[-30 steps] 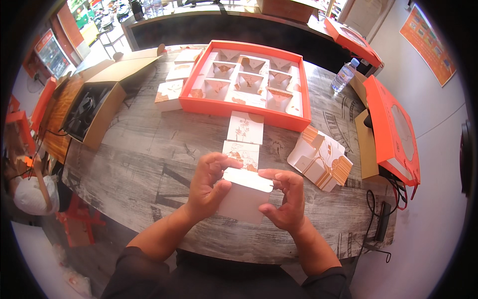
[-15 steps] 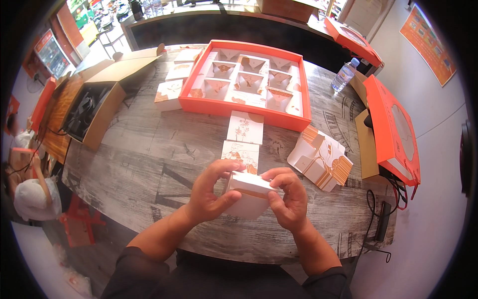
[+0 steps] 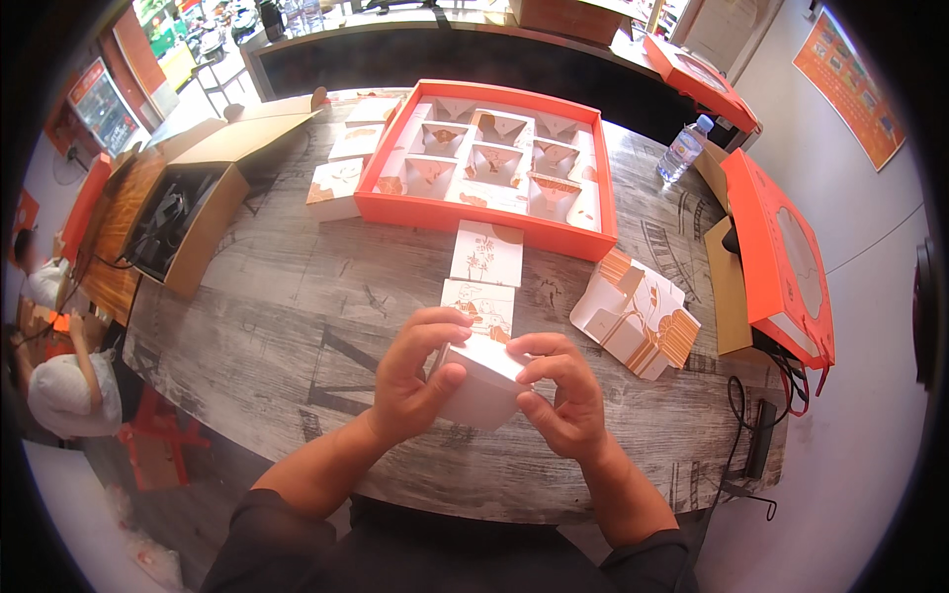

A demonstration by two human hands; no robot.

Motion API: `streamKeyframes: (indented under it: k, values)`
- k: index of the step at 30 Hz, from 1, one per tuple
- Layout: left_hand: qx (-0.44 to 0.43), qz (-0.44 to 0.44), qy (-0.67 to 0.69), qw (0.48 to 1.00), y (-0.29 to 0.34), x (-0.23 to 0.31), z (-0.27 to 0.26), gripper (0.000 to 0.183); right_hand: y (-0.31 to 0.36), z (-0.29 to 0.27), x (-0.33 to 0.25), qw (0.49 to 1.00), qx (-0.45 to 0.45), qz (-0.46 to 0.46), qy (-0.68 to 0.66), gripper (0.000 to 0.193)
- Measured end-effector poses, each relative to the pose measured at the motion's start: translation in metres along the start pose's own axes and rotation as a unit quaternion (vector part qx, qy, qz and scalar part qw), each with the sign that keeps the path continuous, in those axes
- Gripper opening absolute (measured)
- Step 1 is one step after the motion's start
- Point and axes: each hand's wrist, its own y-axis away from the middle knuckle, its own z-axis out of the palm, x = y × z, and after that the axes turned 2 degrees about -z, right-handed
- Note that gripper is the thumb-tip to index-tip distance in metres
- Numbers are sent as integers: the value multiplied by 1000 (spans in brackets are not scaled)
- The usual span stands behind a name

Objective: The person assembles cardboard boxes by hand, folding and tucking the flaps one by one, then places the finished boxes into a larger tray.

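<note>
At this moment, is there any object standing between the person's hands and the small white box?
Nothing visible: the left hand and the right hand both hold the white box directly. The nearest printed piece lies beyond it, not between.

Plain dk sleeves [image 3: 267,544], approx. elbow-length, w/ bare L hand [image 3: 407,390] & R hand [image 3: 573,405]

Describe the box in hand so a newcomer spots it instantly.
Find the big compartmented red tray on the table; from its near wall, one printed white square, then another, lead toward the left hand and right hand. Held between them is the small white box; unlike those squares, its visible faces look plain.
</note>
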Motion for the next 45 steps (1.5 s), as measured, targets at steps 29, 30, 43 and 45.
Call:
streamKeyframes:
  k: [29, 30, 43, 45]
  values:
    - [-25, 6, 10, 1000, -8, 8, -2, 32, 6, 3, 0, 998, 40, 43, -37, 31]
    - [-33, 10, 0, 999, -9, 9, -2, 34, 8, 4, 1, 996, 45, 55, -57, 30]
    - [-131, 121, -104, 978, -13, 7, -4, 126, 7, 1, 4, 941, 86, 180, -275, 25]
    - [-127, 116, -114, 978, -12, 6, -5, 125, 9, -2, 7, 943, 75, 178, -271, 29]
